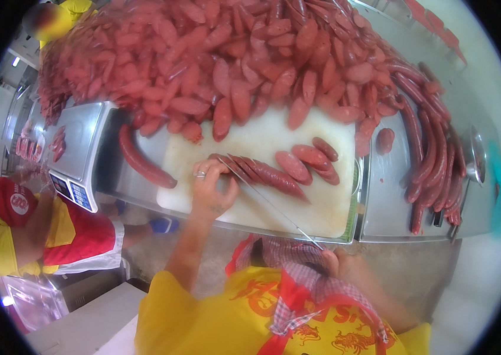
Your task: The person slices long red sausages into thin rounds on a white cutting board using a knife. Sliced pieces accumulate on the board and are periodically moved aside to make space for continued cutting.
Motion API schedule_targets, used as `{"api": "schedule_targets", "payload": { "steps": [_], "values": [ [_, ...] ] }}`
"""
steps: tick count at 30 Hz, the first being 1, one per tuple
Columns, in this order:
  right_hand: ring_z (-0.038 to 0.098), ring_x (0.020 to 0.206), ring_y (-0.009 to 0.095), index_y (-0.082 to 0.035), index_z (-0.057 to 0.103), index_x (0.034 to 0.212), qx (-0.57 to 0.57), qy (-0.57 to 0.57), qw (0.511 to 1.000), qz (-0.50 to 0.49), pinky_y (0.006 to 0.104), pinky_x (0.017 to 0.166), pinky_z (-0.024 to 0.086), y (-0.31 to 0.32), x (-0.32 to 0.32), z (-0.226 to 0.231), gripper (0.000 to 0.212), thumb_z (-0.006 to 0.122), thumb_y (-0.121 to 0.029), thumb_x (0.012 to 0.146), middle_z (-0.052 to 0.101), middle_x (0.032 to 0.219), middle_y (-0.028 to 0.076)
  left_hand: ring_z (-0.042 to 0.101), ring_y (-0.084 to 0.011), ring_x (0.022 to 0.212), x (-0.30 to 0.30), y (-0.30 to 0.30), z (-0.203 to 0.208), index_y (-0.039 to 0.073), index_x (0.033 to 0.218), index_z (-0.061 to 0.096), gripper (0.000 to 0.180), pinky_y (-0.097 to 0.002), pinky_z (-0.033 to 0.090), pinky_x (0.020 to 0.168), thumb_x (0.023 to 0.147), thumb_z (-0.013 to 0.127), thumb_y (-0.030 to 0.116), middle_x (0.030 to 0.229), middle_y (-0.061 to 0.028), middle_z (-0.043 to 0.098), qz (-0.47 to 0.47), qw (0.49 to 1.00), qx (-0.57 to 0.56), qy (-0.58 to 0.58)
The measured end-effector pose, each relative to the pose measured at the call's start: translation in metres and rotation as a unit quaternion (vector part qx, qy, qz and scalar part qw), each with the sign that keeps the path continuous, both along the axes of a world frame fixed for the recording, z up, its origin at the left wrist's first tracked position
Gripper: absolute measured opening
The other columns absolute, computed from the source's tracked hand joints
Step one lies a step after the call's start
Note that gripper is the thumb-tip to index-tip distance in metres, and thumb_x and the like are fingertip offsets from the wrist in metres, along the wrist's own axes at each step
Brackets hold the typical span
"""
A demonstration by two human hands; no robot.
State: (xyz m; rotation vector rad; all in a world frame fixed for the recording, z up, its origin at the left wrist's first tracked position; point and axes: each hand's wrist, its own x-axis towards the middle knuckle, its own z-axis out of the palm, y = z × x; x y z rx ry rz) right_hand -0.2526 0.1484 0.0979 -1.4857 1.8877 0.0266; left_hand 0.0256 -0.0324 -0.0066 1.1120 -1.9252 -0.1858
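Observation:
My left hand (212, 186), with a ring on one finger, is closed on the near-left end of a dark red sausage (274, 178). That sausage lies slantwise on a white cutting board (321, 216) and is cut into slanted slices along part of its length. Closed round the handle of a long thin knife (280, 210), my right hand (332, 261) is close to my body at the board's front edge. The blade reaches up to the sausage beside my left fingers. Several cut slices (293, 168) lie to the sausage's right. The knife's handle is mostly hidden.
A large heap of sausage slices (203, 71) covers the table's far side. One whole sausage (138, 160) lies left, partly on the board, beside a scale (79, 136). More whole sausages (433, 148) and a metal dish (475, 157) are at right. A person in yellow (31, 231) stands left.

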Motion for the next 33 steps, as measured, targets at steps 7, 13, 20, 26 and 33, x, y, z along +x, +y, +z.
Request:
{"api": "schedule_targets", "payload": {
  "steps": [7,13,20,26,33],
  "values": [
    [0.061,0.058,0.046,0.004,0.060,0.076,-0.209,-0.038,0.965,0.156,0.0506,0.055,0.051,-0.077,0.048,-0.059,0.051,0.043,-0.037,0.101,0.061,0.064,0.025,0.055,-0.0309,0.089,-0.001,0.000,0.001,0.005,0.089,0.059,0.028,-0.0395,0.045,0.079,0.065,0.070,-0.001,0.089,-0.0106,0.059,-0.010,1.000,0.012,0.008],
    [0.062,0.065,0.046,0.005,0.060,0.077,-0.191,-0.087,0.969,0.129,0.0492,0.058,0.052,-0.085,0.042,-0.037,0.049,0.045,-0.035,0.101,0.062,0.070,0.027,0.055,-0.0311,0.088,0.001,0.004,0.002,0.004,0.090,0.059,0.026,-0.0395,0.046,0.078,0.066,0.069,-0.001,0.092,-0.0127,0.059,0.046,0.998,0.001,0.044],
    [0.063,0.065,0.047,0.004,0.061,0.079,-0.156,-0.032,0.986,0.050,0.0522,0.060,0.052,-0.013,0.009,-0.011,0.049,0.048,-0.038,0.099,0.063,0.071,0.028,0.056,-0.0303,0.089,0.001,0.003,-0.002,0.003,0.086,0.057,0.023,-0.0389,0.046,0.079,0.066,0.068,-0.001,0.091,-0.0128,0.059,0.067,0.997,0.027,0.034],
    [0.063,0.062,0.047,0.005,0.065,0.078,-0.167,-0.032,0.980,0.099,0.0514,0.056,0.051,-0.075,0.049,-0.040,0.053,0.047,-0.041,0.099,0.062,0.068,0.028,0.055,-0.0306,0.088,0.001,0.002,-0.006,0.004,0.084,0.058,0.020,-0.0387,0.046,0.078,0.067,0.067,-0.001,0.088,-0.0115,0.059,0.059,0.998,0.017,0.024],
    [0.064,0.069,0.043,0.004,0.065,0.072,-0.122,-0.098,0.982,0.107,0.0489,0.067,0.052,-0.091,0.030,-0.060,0.067,0.035,-0.049,0.101,0.063,0.069,0.027,0.056,-0.0304,0.092,-0.002,0.003,-0.008,0.003,0.095,0.058,0.027,-0.0412,0.046,0.079,0.071,0.071,0.005,0.092,-0.0132,0.059,0.118,0.993,0.004,0.023]
  ]
}}
